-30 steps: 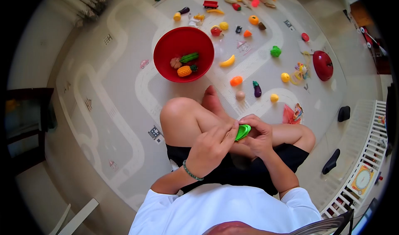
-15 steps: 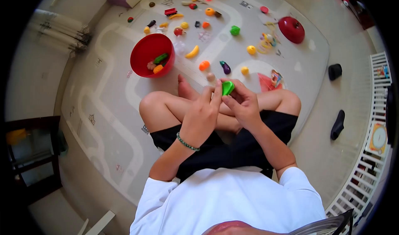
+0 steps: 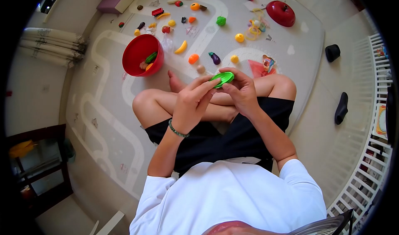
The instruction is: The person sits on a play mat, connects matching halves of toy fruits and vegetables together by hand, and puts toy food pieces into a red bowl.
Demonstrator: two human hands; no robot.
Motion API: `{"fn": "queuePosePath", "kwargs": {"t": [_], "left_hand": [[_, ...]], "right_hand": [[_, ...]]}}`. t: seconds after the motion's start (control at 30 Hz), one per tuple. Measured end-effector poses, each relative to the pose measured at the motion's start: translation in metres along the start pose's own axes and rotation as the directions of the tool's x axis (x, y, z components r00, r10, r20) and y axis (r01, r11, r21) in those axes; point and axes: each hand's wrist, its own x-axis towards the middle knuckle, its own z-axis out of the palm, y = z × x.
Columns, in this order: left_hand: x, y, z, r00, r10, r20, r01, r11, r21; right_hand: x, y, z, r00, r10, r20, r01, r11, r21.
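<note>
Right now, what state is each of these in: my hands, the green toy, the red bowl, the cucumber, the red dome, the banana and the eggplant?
Left hand: fingertips touching the green toy
Right hand: gripping the green toy
Green toy: held up, ridged side showing
Red bowl: uncovered, toys inside
Cucumber: inside the bowl
Red dome: rounded side up, off the bowl
Banana: lying loose
Eggplant: lying loose

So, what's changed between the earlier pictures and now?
The left hand and right hand moved farther from the torso; the green piece between them turned, showing a broader oval face. Nothing was let go. The red bowl stayed put on the mat.
</note>
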Motion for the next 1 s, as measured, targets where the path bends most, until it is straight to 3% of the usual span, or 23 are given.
{"fn": "queuePosePath", "kwargs": {"t": [0.07,0.13,0.2,0.27,0.3,0.33,0.37,0.4,0.43,0.5,0.57,0.63,0.7,0.73,0.8,0.83,0.9,0.97,1.0], "left_hand": [[0.0,-0.004,-0.004,0.999,-0.054,-0.001,0.054,0.998,-0.033],[-0.002,-0.016,-0.011,0.989,-0.151,-0.007,0.15,0.987,-0.062],[-0.005,-0.061,-0.034,0.993,-0.094,-0.066,0.084,0.987,-0.138],[0.004,-0.108,-0.078,0.974,-0.142,-0.175,0.129,0.988,-0.084],[0.017,-0.124,-0.094,0.915,-0.248,-0.318,0.245,0.968,-0.052],[0.023,-0.168,-0.123,0.931,-0.19,-0.31,0.231,0.968,0.099],[0.037,-0.157,-0.136,0.906,-0.25,-0.342,0.36,0.879,0.313],[0.042,-0.2,-0.154,0.922,-0.201,-0.33,0.346,0.809,0.475],[0.045,-0.243,-0.165,0.923,-0.202,-0.329,0.348,0.805,0.481],[0.057,-0.29,-0.173,0.909,-0.339,-0.244,0.408,0.593,0.694],[0.071,-0.31,-0.166,0.781,-0.581,-0.228,0.588,0.561,0.583],[0.077,-0.353,-0.159,0.733,-0.653,-0.191,0.631,0.548,0.548],[0.069,-0.4,-0.153,0.868,-0.481,-0.122,0.437,0.626,0.646],[0.077,-0.382,-0.148,0.869,-0.481,-0.115,0.435,0.633,0.64],[0.092,-0.35,-0.143,0.621,-0.784,-0.025,0.499,0.371,0.783],[0.089,-0.361,-0.149,0.633,-0.774,-0.008,0.47,0.375,0.799],[0.089,-0.379,-0.157,0.542,-0.839,0.052,0.481,0.36,0.799],[0.086,-0.393,-0.162,0.45,-0.871,0.199,0.105,0.273,0.956],[0.085,-0.396,-0.163,0.454,-0.866,0.208,0.103,0.283,0.953]], "right_hand": [[0.001,-0.002,0.004,0.99,0.134,-0.039,-0.133,0.991,0.027],[0.002,0.005,0.0,0.989,0.14,-0.041,-0.139,0.99,0.023],[0.004,0.012,-0.009,0.989,0.143,-0.041,-0.142,0.99,0.019],[0.001,0.015,-0.027,0.965,0.209,-0.16,-0.226,0.97,-0.093],[-0.002,0.016,-0.036,0.964,0.215,-0.159,-0.23,0.969,-0.084],[-0.003,0.016,-0.046,0.946,0.251,-0.207,-0.274,0.957,-0.096],[-0.004,0.016,-0.053,0.924,0.285,-0.255,-0.319,0.942,-0.103],[-0.007,0.016,-0.059,0.924,0.269,-0.271,-0.314,0.94,-0.135],[-0.009,0.017,-0.065,0.924,0.272,-0.269,-0.314,0.941,-0.128],[-0.014,0.02,-0.076,0.914,0.29,-0.283,-0.342,0.927,-0.155],[-0.017,0.024,-0.082,0.908,0.293,-0.299,-0.351,0.922,-0.162],[-0.017,0.027,-0.086,0.887,0.319,-0.334,-0.399,0.894,-0.206],[-0.016,0.028,-0.089,0.885,0.312,-0.347,-0.4,0.89,-0.22],[-0.014,0.027,-0.091,0.885,0.306,-0.352,-0.4,0.886,-0.236],[-0.007,0.029,-0.098,0.885,0.314,-0.343,-0.411,0.874,-0.258],[-0.003,0.032,-0.102,0.887,0.324,-0.327,-0.418,0.866,-0.274],[0.01,0.043,-0.109,0.885,0.329,-0.329,-0.43,0.85,-0.306],[0.024,0.056,-0.114,0.881,0.339,-0.329,-0.445,0.83,-0.336],[0.033,0.063,-0.117,0.903,0.352,-0.246,-0.428,0.789,-0.44]]}}
